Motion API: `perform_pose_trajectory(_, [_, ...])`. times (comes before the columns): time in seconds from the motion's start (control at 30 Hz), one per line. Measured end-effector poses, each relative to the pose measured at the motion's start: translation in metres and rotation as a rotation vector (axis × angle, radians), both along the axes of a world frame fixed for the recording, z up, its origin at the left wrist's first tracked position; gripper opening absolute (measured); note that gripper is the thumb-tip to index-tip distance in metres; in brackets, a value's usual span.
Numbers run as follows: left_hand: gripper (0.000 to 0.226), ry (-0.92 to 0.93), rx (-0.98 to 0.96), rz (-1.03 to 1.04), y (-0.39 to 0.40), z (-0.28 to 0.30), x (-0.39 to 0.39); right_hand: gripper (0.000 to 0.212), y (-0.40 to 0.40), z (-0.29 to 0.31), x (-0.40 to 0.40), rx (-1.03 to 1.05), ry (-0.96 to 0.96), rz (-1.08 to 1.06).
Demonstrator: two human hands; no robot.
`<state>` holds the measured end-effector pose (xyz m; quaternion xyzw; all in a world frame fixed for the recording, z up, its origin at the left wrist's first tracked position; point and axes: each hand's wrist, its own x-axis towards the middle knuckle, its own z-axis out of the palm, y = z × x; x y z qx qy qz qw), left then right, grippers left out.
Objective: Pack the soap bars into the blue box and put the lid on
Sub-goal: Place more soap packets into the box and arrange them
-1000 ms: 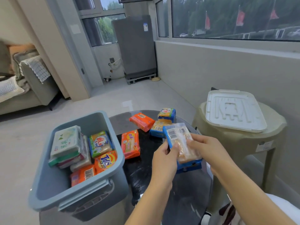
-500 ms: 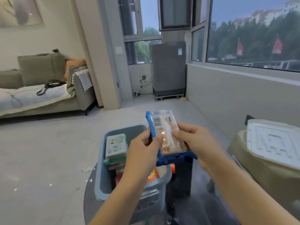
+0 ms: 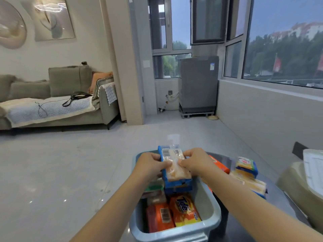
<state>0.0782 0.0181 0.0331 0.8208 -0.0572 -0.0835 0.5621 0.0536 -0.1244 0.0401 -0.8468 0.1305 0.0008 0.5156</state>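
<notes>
Both hands hold a blue-wrapped pack of soap bars (image 3: 175,169) over the open blue box (image 3: 212,209). My left hand (image 3: 151,164) grips its left edge and my right hand (image 3: 194,161) grips its right edge. Inside the box lie an orange Tide bar (image 3: 184,209), an orange bar with a barcode (image 3: 160,217) and others partly hidden under the pack. On the dark round table (image 3: 277,205), right of the box, lie more bars: an orange one (image 3: 219,165), a blue-and-yellow one (image 3: 246,165) and a pale one (image 3: 253,186). The white lid (image 3: 313,169) rests on a stool at the far right.
A beige plastic stool (image 3: 297,191) stands right of the table under the lid. A low wall with windows runs along the right. Grey tiled floor (image 3: 70,172) spreads to the left, with a sofa (image 3: 52,105) far back and a grey appliance (image 3: 199,84) in the corner.
The pack has moved left from over the table and lower, to just above the box. The camera view has swung left and upward toward the room.
</notes>
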Motion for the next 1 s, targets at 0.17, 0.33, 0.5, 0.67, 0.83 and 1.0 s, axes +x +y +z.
perform_pose_trajectory(0.17, [0.024, -0.091, 0.248, -0.013, 0.003, 0.001, 0.013, 0.025, 0.002, 0.005, 0.017, -0.244, 0.123, 0.051])
perform_pose_trajectory(0.33, [0.021, -0.118, 0.276, -0.001, 0.009, -0.011, 0.017, 0.013, 0.004, 0.006, 0.023, -0.475, 0.128, 0.151])
perform_pose_trajectory(0.5, [0.025, -0.206, 0.443, 0.007, 0.004, -0.019, 0.021, 0.023, 0.004, 0.003, 0.023, -0.502, 0.085, 0.157])
perform_pose_trajectory(0.67, [0.031, -0.289, 0.569, -0.007, 0.002, -0.019, 0.022, 0.038, -0.001, -0.005, 0.015, -0.476, -0.025, 0.167])
perform_pose_trajectory(0.83, [0.059, -0.215, 0.589, -0.17, 0.013, -0.02, 0.025, 0.048, -0.013, -0.021, -0.002, -0.585, -0.185, 0.184])
perform_pose_trajectory(1.0, [0.076, -0.31, 0.817, -0.2, 0.009, -0.022, 0.024, 0.058, -0.025, -0.036, -0.009, -0.728, -0.085, 0.209])
